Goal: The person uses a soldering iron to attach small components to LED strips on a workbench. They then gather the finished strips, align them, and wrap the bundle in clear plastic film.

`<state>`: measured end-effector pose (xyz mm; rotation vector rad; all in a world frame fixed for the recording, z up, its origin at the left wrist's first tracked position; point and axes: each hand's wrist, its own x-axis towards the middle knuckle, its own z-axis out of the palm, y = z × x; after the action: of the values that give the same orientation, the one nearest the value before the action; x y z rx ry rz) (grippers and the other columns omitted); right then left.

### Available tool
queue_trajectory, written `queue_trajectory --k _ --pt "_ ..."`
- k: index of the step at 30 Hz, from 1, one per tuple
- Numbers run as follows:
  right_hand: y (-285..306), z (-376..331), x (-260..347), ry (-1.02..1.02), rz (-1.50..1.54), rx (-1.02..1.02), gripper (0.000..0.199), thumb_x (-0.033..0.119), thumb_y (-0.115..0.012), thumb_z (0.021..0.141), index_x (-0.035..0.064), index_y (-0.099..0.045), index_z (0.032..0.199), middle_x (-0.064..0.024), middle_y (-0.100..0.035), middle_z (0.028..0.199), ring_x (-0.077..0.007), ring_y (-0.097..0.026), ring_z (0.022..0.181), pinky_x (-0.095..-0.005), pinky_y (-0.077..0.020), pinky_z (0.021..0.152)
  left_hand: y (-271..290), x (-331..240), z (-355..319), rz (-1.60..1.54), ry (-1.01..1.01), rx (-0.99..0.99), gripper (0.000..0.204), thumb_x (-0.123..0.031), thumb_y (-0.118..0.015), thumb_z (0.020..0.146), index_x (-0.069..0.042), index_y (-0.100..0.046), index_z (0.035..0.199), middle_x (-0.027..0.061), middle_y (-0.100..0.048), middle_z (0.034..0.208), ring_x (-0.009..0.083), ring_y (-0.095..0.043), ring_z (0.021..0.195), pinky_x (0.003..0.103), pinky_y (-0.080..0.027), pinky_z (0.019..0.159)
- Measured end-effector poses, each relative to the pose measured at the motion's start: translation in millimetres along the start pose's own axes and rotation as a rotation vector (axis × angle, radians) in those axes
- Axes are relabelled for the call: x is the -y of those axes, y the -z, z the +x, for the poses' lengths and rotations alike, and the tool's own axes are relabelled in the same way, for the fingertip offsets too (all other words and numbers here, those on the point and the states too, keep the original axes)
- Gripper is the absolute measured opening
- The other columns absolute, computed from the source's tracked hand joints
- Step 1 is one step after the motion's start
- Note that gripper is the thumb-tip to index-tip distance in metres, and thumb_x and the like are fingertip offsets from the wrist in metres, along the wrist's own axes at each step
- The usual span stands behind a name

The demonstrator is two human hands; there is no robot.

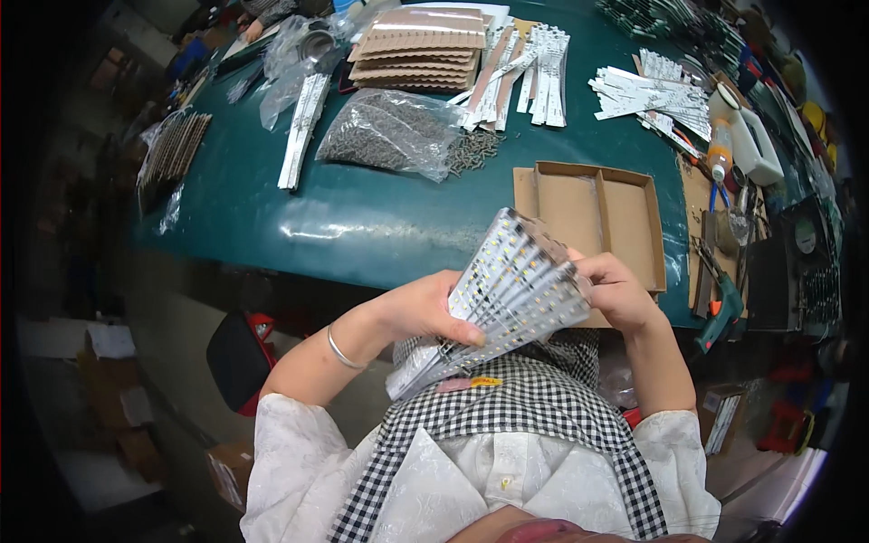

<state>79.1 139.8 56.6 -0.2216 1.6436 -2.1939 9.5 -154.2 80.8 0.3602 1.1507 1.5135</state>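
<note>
A fanned bundle of white LED strips (507, 290) with small yellow dots sits between both hands, just above my lap. My left hand (425, 308) grips the bundle near its lower middle, thumb across the strips. My right hand (615, 290) pinches the upper right ends of the strips with its fingers. A silver bangle (340, 350) circles my left wrist. The bundle's lower end points toward my checked apron (534, 398).
An open brown cardboard tray (588, 213) lies on the green table (380, 226) right behind the hands. Farther back are a clear bag of small dark parts (389, 131), stacked cardboard sheets (421, 50), loose white strips (534, 77), a glue bottle (720, 149) and tools at the right edge.
</note>
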Motion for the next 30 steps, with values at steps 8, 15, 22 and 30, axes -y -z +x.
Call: queue_trajectory --k 8,15,22,30 --pt "2.7 18.0 4.2 -0.139 0.353 -0.289 0.016 0.011 -0.071 0.087 -0.0026 -0.073 0.095 -0.0046 -0.066 0.089 -0.0106 -0.057 0.082 -0.0227 -0.0437 0.073 -34.6 -43.9 -7.8 1.223 -0.434 -0.091 0.048 -0.023 -0.083 0.067 -0.013 -0.06 0.107 0.0123 -0.068 0.078 0.0339 -0.068 0.071 0.044 -0.051 0.061" --pt "-17.2 55.0 67.5 0.145 0.142 -0.284 0.035 0.001 -0.076 0.08 0.002 -0.068 0.114 -0.0077 -0.069 0.104 -0.014 -0.063 0.094 -0.0245 -0.0469 0.084 -26.5 -24.6 -1.1 1.819 -0.259 -0.465 0.053 -0.026 -0.08 0.072 -0.009 -0.053 0.115 0.0102 -0.066 0.086 0.0312 -0.068 0.071 0.041 -0.053 0.058" --pt "-69.4 44.6 64.1 0.544 -0.585 -0.393 0.043 0.005 -0.077 0.076 0.0036 -0.067 0.118 -0.0035 -0.061 0.095 -0.0143 -0.049 0.086 -0.0273 -0.0415 0.076 6.8 -39.6 11.8 1.758 -0.302 -0.861 0.053 -0.027 -0.08 0.074 -0.004 -0.051 0.111 0.0135 -0.066 0.078 0.0337 -0.068 0.066 0.044 -0.053 0.055" --pt "-66.9 41.9 -3.6 0.389 -0.41 -0.535 0.045 0.011 -0.067 0.093 0.0002 -0.045 0.13 -0.0074 -0.063 0.1 -0.0128 -0.059 0.093 -0.0271 -0.0466 0.086 31.5 -41.2 15.2 1.52 -0.409 -1.038 0.072 -0.023 -0.08 0.075 -0.005 -0.046 0.135 0.0187 -0.07 0.084 0.0396 -0.068 0.07 0.047 -0.054 0.06"
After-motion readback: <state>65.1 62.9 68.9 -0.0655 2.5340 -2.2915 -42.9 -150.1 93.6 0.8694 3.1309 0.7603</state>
